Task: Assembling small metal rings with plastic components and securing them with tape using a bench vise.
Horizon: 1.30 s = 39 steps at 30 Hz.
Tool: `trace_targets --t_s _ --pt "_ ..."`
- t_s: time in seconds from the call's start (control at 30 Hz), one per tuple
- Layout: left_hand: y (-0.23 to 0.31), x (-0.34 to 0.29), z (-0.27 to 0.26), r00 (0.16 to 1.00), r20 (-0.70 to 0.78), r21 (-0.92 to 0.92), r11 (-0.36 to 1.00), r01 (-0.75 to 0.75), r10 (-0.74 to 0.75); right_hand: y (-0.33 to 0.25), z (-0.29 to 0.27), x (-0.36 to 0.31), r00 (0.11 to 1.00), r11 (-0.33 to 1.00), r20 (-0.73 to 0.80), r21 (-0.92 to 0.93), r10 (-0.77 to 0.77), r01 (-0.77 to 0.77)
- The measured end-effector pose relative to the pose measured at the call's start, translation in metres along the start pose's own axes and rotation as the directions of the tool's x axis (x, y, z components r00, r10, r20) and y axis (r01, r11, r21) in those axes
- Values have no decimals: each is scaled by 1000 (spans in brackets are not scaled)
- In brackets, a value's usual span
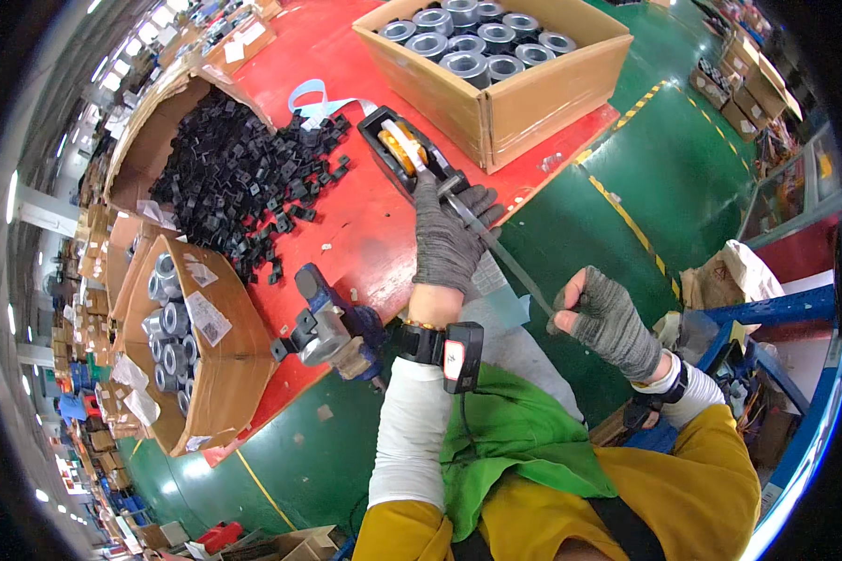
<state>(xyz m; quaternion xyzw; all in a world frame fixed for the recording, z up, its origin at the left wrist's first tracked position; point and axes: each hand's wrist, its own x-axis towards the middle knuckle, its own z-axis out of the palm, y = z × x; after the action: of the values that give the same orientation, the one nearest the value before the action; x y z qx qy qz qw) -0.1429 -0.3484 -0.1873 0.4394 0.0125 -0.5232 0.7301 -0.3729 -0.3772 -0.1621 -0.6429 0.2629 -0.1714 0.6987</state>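
A black tape dispenser [376, 142] with an orange-cored roll sits on the red table. My left hand [447, 234], in a grey fingerless glove, is closed at its near end, with the fingers partly hidden. From there a strip of clear tape [519, 268] stretches taut down to the right. Its far end is pinched between the thumb and fingers of my right hand [610, 323], gloved the same way and held out past the table edge. A blue bench vise [332, 327] stands left of my left wrist.
An open carton [552, 110] of grey metal rings stands beyond the dispenser. Black clips [225, 168] spill from a tipped carton at the left, near another carton [225, 337] of metal cylinders. A blue metal frame [776, 309] stands at the right.
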Motion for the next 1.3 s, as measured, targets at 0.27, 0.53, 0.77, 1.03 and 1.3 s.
trace_targets --t_s 0.27,0.53,0.77,1.03,1.3 --pt "-3 12 -3 1000 5 47 999 -15 15 22 -6 7 1000 990 5 -137 -23 23" --pt "-12 -15 -6 997 -44 -43 997 -71 70 38 -11 9 999 998 -47 -58 13 -16" --pt "-34 2 -20 995 5 -161 982 103 -103 34 6 3 998 985 -16 -163 -56 52" --pt "12 -115 36 894 262 566 692 -447 363 14 6 -32 994 999 106 -31 26 -23" --pt "120 -202 -75 701 507 683 262 -682 501 -29 98 -33 854 951 470 -87 -223 296"
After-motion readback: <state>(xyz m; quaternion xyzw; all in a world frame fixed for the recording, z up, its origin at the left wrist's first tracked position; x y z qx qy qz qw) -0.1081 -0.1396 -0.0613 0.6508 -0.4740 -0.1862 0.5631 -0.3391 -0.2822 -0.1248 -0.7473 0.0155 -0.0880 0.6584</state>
